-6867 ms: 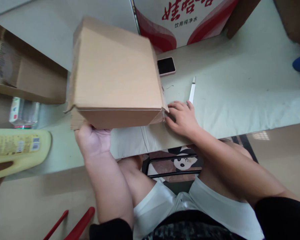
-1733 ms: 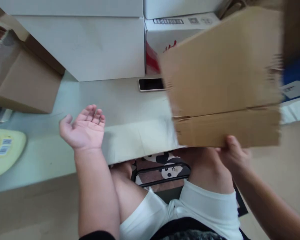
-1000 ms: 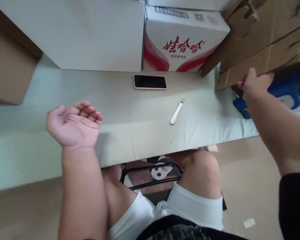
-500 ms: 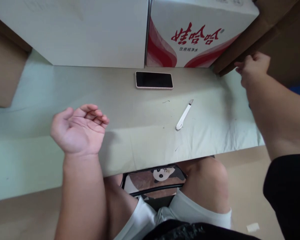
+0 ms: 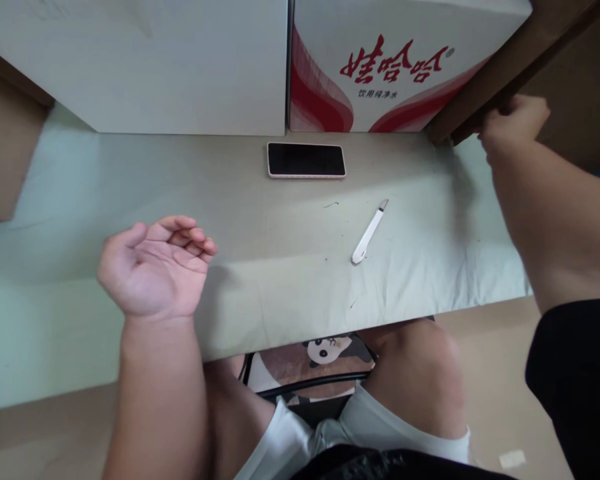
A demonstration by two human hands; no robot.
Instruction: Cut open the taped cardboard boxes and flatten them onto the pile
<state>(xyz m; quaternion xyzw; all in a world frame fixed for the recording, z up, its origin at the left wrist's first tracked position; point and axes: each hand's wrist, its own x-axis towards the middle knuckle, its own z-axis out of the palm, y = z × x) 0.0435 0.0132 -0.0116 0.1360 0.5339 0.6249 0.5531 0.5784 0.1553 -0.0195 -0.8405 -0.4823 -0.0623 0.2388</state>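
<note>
My left hand (image 5: 157, 267) is held palm up above the left part of the cloth-covered table, its fingers loosely curled and apart with nothing in them. At the far right, my right hand (image 5: 517, 123) is bent at the wrist beside the brown cardboard box (image 5: 565, 113). Its fingers are closed and partly hidden, so what they hold, if anything, does not show. A white craft knife (image 5: 367, 237) lies on the pale green cloth (image 5: 280, 267), blade pointing away from me. Farther back, a phone (image 5: 306, 161) with a dark screen lies face up.
A large white box (image 5: 180, 73) and a white-and-red water carton (image 5: 390, 113) stand along the back. Another cardboard box (image 5: 10, 140) is at the left. Small dark scraps lie around the knife. My knees and a panda-print bag (image 5: 300, 367) are below the table edge.
My right hand has shifted slightly up and right, and its fingertips are now more hidden by the cardboard box's edge. My left hand keeps almost the same pose. The view shifts a little.
</note>
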